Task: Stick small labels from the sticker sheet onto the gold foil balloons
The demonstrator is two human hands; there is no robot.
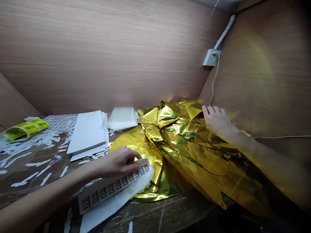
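1. While I watched through the head camera from my distant post, the left hand (122,160) pinched a strip of CE-marked stickers (110,191) near its far end, between thumb and fingers; that end lay over the gold foil pile (189,155), the other over the glossy brown tabletop (145,215).
2. At the pile's far right, the right hand (217,119) had its fingers bent over a fold; I could not tell whether it gripped the foil or merely pressed it.
3. I judged creasing or tearing a likely trouble, should the thin foil be tugged against its overlapping layers.
4. Any exposed adhesive could have stuck to the wrong fold, or picked up loose paper scraps (23,179).
5. The foil was mirror-bright and crumpled, with curved edges and a small tab; the strip's white backing looked matte and limp.
6. Beyond sat flat white cards (88,131), translucent sleeves (122,119) and a curled yellow label sheet (26,128).
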